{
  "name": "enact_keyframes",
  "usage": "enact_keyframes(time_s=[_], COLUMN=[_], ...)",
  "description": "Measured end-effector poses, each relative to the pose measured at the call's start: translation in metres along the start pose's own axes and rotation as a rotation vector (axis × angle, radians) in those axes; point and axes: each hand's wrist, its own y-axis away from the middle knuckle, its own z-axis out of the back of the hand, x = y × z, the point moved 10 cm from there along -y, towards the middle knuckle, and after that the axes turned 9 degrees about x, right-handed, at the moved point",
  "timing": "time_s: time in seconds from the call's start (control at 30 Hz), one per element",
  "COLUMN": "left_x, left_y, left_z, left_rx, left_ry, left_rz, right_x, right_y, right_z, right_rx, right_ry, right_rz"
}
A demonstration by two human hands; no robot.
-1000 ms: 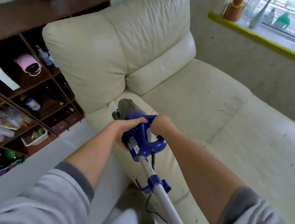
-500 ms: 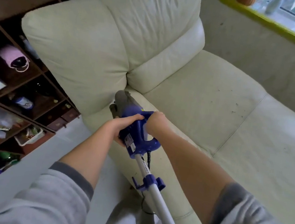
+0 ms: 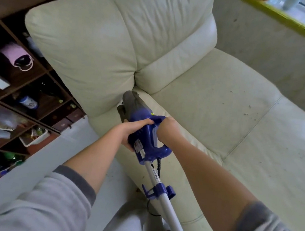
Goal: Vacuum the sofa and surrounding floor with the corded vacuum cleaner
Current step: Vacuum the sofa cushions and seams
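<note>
Gripping the blue plastic corded vacuum cleaner (image 3: 146, 139), both hands share its motor body in the head view. The left hand (image 3: 137, 127) has its grip curled round the body's left side, fingers wrapped over the top edge. The right hand (image 3: 166, 127) has its grip closed round the looped handle. The vacuum's grey nose points into the crease between the cream leather sofa (image 3: 197, 101) armrest and seat cushion, its white tube running back toward the person. A dark wooden cubby shelf (image 3: 16, 100) stands left.
</note>
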Motion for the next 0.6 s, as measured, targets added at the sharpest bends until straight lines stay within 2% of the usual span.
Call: enact_keyframes(time_s=[0.1,0.2,0.3,0.6], left_x=[0.004,0.007,0.016,0.056], left_y=[0.009,0.018,0.027,0.062], left_z=[-0.016,-0.032,-0.049,-0.12], left_rx=[0.022,0.023,0.048,0.043], left_ry=[0.022,0.05,0.102,0.27], left_rz=[-0.02,-0.052,-0.069,-0.223], right_x=[-0.019,-0.027,-0.039,-0.071], right_y=[0.008,0.019,0.032,0.105], right_z=[0.006,0.014,0.016,0.016], right_rx=[-0.083,-0.151,-0.146,-0.116], right_ry=[-0.116,-0.079,-0.075,0.216], right_rz=[0.023,0.066,0.081,0.217])
